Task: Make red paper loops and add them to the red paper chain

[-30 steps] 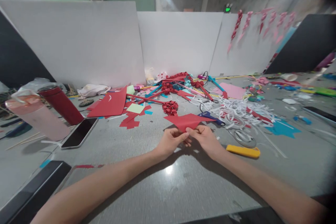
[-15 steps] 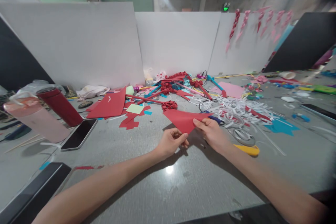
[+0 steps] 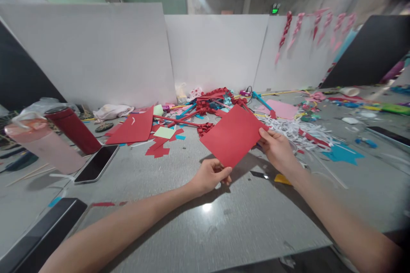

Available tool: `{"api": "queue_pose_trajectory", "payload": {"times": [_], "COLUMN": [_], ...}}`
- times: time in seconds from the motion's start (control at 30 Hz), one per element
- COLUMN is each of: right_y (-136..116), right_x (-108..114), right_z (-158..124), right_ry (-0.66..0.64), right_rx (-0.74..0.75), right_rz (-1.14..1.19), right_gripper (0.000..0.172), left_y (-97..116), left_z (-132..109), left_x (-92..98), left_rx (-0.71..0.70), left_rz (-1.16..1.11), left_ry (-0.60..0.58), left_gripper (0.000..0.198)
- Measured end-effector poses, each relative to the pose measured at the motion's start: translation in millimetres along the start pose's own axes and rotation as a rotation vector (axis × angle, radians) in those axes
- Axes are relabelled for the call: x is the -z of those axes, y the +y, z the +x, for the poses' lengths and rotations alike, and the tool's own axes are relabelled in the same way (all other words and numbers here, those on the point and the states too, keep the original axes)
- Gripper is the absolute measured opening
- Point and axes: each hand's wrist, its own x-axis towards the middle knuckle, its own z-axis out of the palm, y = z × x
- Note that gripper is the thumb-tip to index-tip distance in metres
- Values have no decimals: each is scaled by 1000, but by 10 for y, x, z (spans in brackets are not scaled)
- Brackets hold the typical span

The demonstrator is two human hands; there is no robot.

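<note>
A flat red sheet of paper [image 3: 233, 134], roughly square and turned corner-down, is held up above the grey table. My left hand [image 3: 214, 175] pinches its lowest corner between thumb and fingers. At the right corner, my right hand [image 3: 276, 145] grips the sheet, thumb in front. Behind the sheet lie red paper flowers [image 3: 205, 129] on sticks, partly covered by it. Under my right wrist is a yellow-handled cutter [image 3: 282, 179], its dark blade pointing left.
Shredded white paper strips [image 3: 304, 130] lie to the right beside blue paper [image 3: 344, 152]. More red sheets [image 3: 136, 127] and scraps are at left. A phone [image 3: 96, 164], a red flask [image 3: 73, 130] and a pink bottle [image 3: 45, 147] stand or lie further left. White panels [image 3: 218, 51] rise behind.
The red paper was folded into a triangle and is now opened flat. My right hand has moved right with its corner, while my left hand stays in place.
</note>
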Motion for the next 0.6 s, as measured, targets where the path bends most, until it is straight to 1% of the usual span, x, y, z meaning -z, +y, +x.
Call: {"api": "queue_pose_trajectory", "payload": {"times": [0.07, 0.17, 0.27, 0.33, 0.4, 0.43, 0.5, 0.53, 0.57, 0.6], "right_y": [29, 47, 21, -8, -29, -33, -35, -36, -39, -47], "right_x": [36, 34, 32, 60, 105, 125, 147, 146, 136, 121], "right_z": [22, 25, 17, 23, 42, 53, 65, 61, 48, 26], "right_ry": [12, 38, 94, 108, 115, 111, 80, 60, 30, -8], "right_rx": [8, 19, 17, -4, -34, -54, -97, -111, -127, -150], "right_rz": [1, 5, 14, 21, 10, -11, -63, -85, -99, -107], "right_gripper": [26, 26, 24, 22, 21, 22, 26, 29, 31, 34], "left_y": [-4, 9, 91, 203, 337, 400, 486, 501, 497, 475], "left_z": [-14, -47, -44, 2, 81, 126, 208, 241, 267, 286], "left_x": [-11, -34, 5, 101, 242, 317, 450, 500, 537, 561], "left_rx": [4, 20, 47, 20, -31, -32, 37, 64, 78, 81], "left_rz": [24, 60, -17, -125, -248, -299, -327, -327, -307, -269], "left_ry": [-7, -32, -47, -31, -16, 0, 18, 44, 86, 152], "left_gripper": [42, 41, 40, 41, 44, 50, 61, 60, 55, 48]}}
